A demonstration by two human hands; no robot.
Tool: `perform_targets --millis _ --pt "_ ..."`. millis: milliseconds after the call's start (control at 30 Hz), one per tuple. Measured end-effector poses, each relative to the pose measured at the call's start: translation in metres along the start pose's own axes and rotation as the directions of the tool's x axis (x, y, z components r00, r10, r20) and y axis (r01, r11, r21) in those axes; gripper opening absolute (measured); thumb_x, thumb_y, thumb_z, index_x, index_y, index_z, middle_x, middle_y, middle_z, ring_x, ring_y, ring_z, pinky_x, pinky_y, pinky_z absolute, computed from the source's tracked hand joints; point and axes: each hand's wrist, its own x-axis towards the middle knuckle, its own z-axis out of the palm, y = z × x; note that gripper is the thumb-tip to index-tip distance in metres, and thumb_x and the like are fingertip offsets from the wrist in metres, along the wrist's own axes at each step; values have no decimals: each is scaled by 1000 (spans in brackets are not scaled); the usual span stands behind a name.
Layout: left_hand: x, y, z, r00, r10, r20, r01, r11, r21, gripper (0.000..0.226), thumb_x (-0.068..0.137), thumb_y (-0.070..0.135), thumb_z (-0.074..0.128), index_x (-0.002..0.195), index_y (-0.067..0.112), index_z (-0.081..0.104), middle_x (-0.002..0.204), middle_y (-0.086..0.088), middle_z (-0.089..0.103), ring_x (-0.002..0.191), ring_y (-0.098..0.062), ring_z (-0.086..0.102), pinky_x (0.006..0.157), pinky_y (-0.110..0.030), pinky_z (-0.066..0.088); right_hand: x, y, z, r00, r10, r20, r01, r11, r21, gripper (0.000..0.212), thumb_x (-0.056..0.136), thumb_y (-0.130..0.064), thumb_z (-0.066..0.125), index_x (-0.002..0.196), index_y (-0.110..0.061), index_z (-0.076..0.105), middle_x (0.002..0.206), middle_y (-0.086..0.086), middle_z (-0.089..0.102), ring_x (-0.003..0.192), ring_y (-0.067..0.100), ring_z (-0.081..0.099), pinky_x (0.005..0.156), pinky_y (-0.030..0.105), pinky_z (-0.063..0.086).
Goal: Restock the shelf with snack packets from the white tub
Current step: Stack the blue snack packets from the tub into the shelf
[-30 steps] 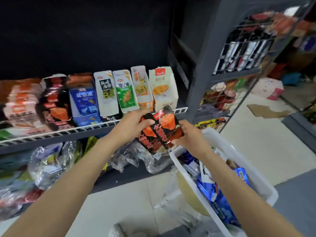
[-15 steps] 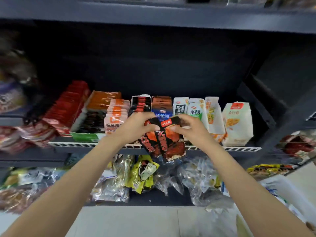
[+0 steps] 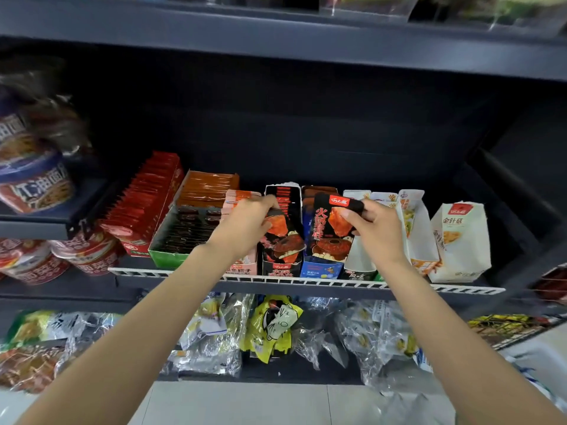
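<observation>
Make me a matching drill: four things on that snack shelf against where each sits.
Things:
1. white pouch
2. red packets
3. green box
4. black box

Places:
A. under the left hand
B. far right of the row
C. far left of the row
D. just right of the red packets

Pairs: 1-B, 2-C, 3-D, 4-A

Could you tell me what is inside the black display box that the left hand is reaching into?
The black display box holds matching black-and-red packets; the left hand covers the middle ones.
</observation>
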Motion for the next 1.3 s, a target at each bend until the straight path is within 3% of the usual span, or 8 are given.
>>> perform_targets --millis 167,333,567,733,933,1067,1133,1300 --pt "0 -7 18 996 62 68 -74 978 193 34 87 -7 50 114 14 49 111 -5 60 88 -25 62 66 -36 53 -2 0 -2 1000 14 -19 -14 1000 2 2 85 -20 67 85 -18 67 81 1 71 78 14 69 76 43 57" --pt "-3 2 30 982 138 128 -178 905 387 56 80 -14 50 128 12 40 124 -7 51 100 -29 59 64 -28 39 -5 4 0 1000 30 -9 -30 1000 2 7 85 -20 66 89 -15 67 82 2 71 78 14 68 73 39 57" --pt "-2 17 26 959 206 196 -279 810 515 56 80 -13 49 130 10 37 118 -6 52 94 -26 61 61 -26 37 -7 6 -7 999 41 -28 -40 999 37 2 85 -17 66 87 -18 66 82 0 69 78 11 67 70 31 56" --pt "2 23 38 947 174 269 -293 808 511 50 83 -10 51 127 9 39 116 -7 55 100 -26 61 73 -31 48 -7 9 -11 998 53 -30 -52 997 51 4 87 -16 64 90 -15 66 86 3 70 82 15 68 66 26 55" --pt "-2 6 57 950 245 196 -310 830 464 52 82 -7 55 130 10 44 122 -7 56 109 -24 56 88 -33 48 -8 6 -10 997 55 -51 -52 998 45 2 86 -19 66 87 -20 66 80 0 69 78 11 66 72 38 57" --pt "-8 -23 60 932 358 -60 -302 857 416 48 54 -6 85 95 11 67 82 -3 66 74 -20 64 59 -29 54 -5 2 -8 997 43 -61 -40 998 55 1 85 -21 67 87 -20 66 80 1 70 78 15 68 76 44 57" --pt "-8 -29 56 945 325 -42 -284 876 391 44 52 -8 85 88 11 68 74 -2 65 69 -20 63 52 -28 54 -3 -1 -6 996 36 -86 -30 997 66 4 84 -23 68 85 -20 67 80 3 71 79 17 68 77 48 56" --pt "-4 -17 61 978 178 110 -205 914 350 36 88 -1 55 120 15 58 110 -4 63 101 -20 57 84 -29 50 -1 -18 -1 985 -36 -167 58 990 130 7 85 -26 67 78 -26 64 75 -2 69 78 16 67 76 49 54"
